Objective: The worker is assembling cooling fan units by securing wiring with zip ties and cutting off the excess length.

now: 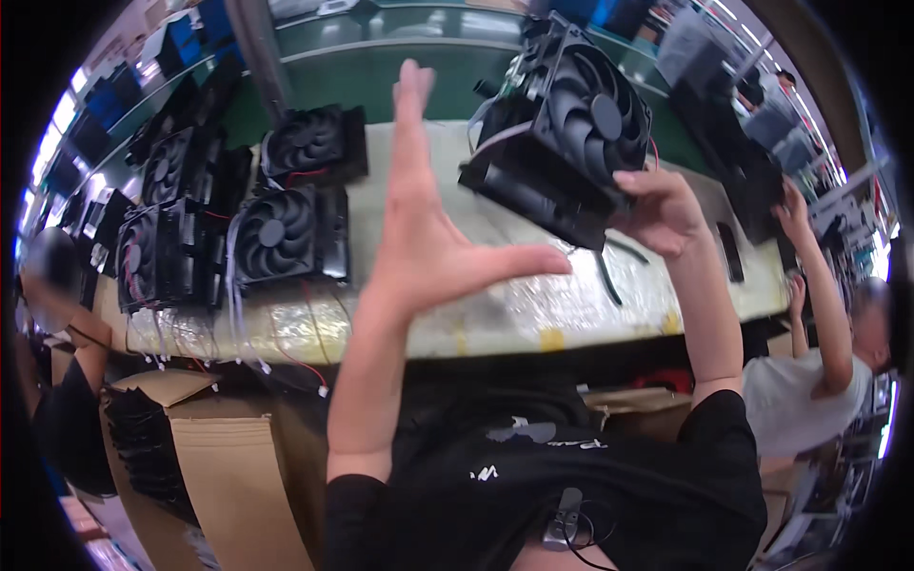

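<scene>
A black cooling fan unit (pixel 592 114), with its bladed fan set in an angular plastic housing, is raised and tilted above the table. My right hand (pixel 662 211) grips it by its lower right corner, thumb and fingers closed. To the left of the unit, my left hand (pixel 424 238) is held up empty, thumb stretched toward the unit and the other fingers pointing away from me. Left of that hand sit several similar units, among them a near fan unit (pixel 276 231) and a farther fan unit (pixel 307 141), with thin wires trailing off the table's front edge.
The worktop (pixel 457 319) is wrapped in clear plastic, and a green surface (pixel 381 81) lies behind it. An open cardboard box (pixel 228 457) with dark parts stands at lower left. Co-workers flank me; the right one's hand touches a long black part (pixel 728 152).
</scene>
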Demonstrator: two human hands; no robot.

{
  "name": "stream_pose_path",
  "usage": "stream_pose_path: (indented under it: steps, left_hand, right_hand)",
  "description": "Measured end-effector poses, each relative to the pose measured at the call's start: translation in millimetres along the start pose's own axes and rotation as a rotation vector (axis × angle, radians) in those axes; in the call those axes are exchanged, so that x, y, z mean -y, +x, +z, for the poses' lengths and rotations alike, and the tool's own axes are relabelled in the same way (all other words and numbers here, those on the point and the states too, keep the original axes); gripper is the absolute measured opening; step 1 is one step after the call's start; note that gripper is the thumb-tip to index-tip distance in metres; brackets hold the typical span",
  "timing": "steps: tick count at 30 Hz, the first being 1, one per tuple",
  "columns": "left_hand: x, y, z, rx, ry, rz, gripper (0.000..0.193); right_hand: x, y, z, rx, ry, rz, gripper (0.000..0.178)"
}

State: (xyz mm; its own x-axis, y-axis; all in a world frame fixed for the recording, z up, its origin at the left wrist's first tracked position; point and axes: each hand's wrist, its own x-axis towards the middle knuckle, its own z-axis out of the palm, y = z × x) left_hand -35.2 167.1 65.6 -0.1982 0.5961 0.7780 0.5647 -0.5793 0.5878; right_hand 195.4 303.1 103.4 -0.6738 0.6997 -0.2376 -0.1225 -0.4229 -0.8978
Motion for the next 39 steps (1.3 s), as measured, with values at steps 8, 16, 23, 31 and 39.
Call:
stream_pose_path:
  steps: [8, 16, 23, 31, 39]
  left_hand:
    - [-14, -34, 40, 0.314, -0.680, -0.543, 0.136]
    - [-27, -60, 14, 0.501, -0.130, -0.725, 0.063]
    - [-58, -120, 19, 0.172, -0.006, -0.795, 0.032]
    - [11, -85, 23, 0.034, 0.519, -0.564, 0.033]
    - [53, -65, 22, 0.139, 0.522, -0.720, 0.038]
  right_hand:
    - [-37, -82, -28, -0.004, -0.064, -0.118, 0.069]
    - [-72, -104, -34, -0.128, -0.196, -0.060, 0.064]
    - [-127, -86, 0, -0.231, 0.190, 0.018, 0.072]
    - [-178, -19, 68, -0.224, 0.649, -0.005, 0.040]
    - [-177, -25, 49, 0.213, 0.625, 0.448, 0.043]
